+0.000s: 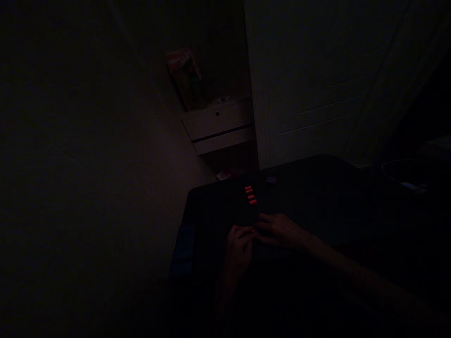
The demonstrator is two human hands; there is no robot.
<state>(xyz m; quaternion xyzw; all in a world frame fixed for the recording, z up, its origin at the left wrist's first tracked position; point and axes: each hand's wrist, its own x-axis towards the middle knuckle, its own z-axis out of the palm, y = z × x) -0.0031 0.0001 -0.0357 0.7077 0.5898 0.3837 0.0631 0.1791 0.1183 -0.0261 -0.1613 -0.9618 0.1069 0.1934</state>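
Note:
The scene is very dark. On a dark table (303,188), my left hand (239,246) and my right hand (278,230) meet at the fingertips. The fingers of both are bent and drawn together in a pinch. A tiny orange glint shows between them, but what they hold is too small and dim to name. Just beyond the hands, several small red-orange cylinders (250,196) lie in a short row. They are apart from my fingers.
A small purple object (271,180) lies near the table's far edge. On the left edge is a dark blue flat item (183,249). A wall (105,164) borders the left side, with a drawer unit (220,124) behind. A pale cable (391,171) curves at right.

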